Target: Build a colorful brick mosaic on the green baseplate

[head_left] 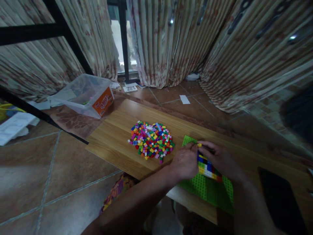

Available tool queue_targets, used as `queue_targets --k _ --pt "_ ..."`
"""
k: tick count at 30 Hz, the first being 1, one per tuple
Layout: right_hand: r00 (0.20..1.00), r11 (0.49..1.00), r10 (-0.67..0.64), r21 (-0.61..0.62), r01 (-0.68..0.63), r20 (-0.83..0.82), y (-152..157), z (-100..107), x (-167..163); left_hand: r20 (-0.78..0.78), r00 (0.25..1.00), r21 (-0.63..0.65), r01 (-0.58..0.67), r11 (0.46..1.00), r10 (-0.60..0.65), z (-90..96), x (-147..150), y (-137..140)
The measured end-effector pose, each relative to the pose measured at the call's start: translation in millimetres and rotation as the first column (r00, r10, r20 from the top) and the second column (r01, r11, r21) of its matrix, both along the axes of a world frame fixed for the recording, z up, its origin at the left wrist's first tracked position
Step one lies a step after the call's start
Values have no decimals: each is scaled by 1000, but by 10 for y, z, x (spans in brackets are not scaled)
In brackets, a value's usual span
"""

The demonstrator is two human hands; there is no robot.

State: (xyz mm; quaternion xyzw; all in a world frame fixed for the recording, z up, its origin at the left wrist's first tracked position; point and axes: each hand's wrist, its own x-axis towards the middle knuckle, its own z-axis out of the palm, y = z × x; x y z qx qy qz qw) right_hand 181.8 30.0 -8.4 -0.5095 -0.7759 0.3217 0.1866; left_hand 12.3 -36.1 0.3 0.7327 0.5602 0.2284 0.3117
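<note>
A block of toy bricks in blue, white, yellow and red stands on a green baseplate. My left hand lies along its left side, fingers curled against the bricks. From the right, my right hand reaches over the top of the block with its fingers bent together. A small yellow brick shows at the right fingertips, close to the left ones. Both hands cover part of the block, and the exact finger contact is partly hidden.
Left of the baseplate, many loose bricks lie heaped on the wooden table. A clear plastic box with an orange label stands beyond the table's left end. A dark flat object lies at the right. Curtains hang behind.
</note>
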Motion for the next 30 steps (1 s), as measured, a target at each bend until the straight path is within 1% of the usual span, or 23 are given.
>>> queue_targets --k 3,10,15,20,23,25,26,28,30 --pt "999 999 46 23 -47 28 -1 6 -35 -1 1000 4 -12 1000 12 -13 6 10" --pt "996 998 59 34 -62 64 22 8 -72 0 1000 -26 -20 999 20 8 14 67" --pt "995 998 58 24 -60 77 49 -26 -60 -11 999 -44 48 998 -48 -12 -61 138" --pt "998 999 36 1 -36 48 71 -30 -77 17 997 -8 71 997 -71 -83 -76 222" --pt "999 999 37 -7 -37 31 68 -19 -92 54 994 18 92 996 -93 -52 -130 277" --pt "1000 1000 19 1 -19 13 58 -10 -97 64 992 32 107 994 -109 18 -284 308" --pt "1000 1000 0 13 0 -1 50 -2 -98 69 992 38 103 994 -106 63 -409 317" --pt "998 996 -60 57 62 -31 32 21 -96 131 984 59 116 992 -123 156 -744 315" --pt "991 986 -127 101 131 -53 14 53 -92 159 985 53 63 997 -71 228 -1134 283"
